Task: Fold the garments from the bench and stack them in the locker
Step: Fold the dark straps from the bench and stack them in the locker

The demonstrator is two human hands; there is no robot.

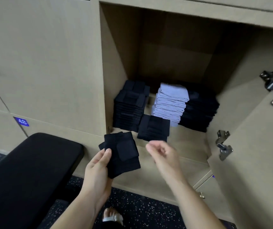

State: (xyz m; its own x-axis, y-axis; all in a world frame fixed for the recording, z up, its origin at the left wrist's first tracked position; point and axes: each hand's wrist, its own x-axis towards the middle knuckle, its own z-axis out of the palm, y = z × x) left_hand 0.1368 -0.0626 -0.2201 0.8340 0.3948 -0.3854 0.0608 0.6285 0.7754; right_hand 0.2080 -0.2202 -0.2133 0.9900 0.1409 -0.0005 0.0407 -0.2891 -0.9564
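You are holding a folded dark garment (121,154) in your left grip (97,167), thumb lying on top of it, just in front of the open locker (187,138). Your right grip (164,154) is hovering beside it, fingers loosely curled and holding nothing; it is blurred. Inside the locker, a tall dark stack (130,109) is standing at the left, a pale blue stack (170,103) in the middle and another dark stack (200,113) at the right, with a low dark pile (154,128) sitting in front. The black padded worktop (30,171) is lying at your left. The locker door (256,154) is hanging open at your right.
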